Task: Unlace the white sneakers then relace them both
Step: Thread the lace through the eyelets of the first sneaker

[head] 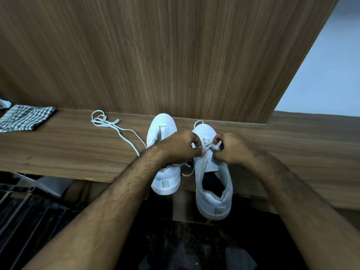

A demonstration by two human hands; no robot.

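Note:
Two white sneakers stand toes-away on a wooden shelf (68, 152). The left sneaker (165, 178) is partly hidden under my left forearm. The right sneaker (213, 184) hangs its heel over the shelf's front edge, and its tongue is exposed. My left hand (182, 146) and my right hand (231, 147) both pinch the lace (209, 146) over the right sneaker's eyelets, fingers curled. A loose white lace (109, 123) lies coiled on the shelf to the left of the left sneaker, its tail running toward my left wrist.
A checked folded cloth (25, 118) lies at the shelf's far left. A wood-grain panel (175, 55) rises right behind the shoes. Below the shelf's front edge at left is a dark metal rack (23, 207). A pale wall (327, 75) shows at right.

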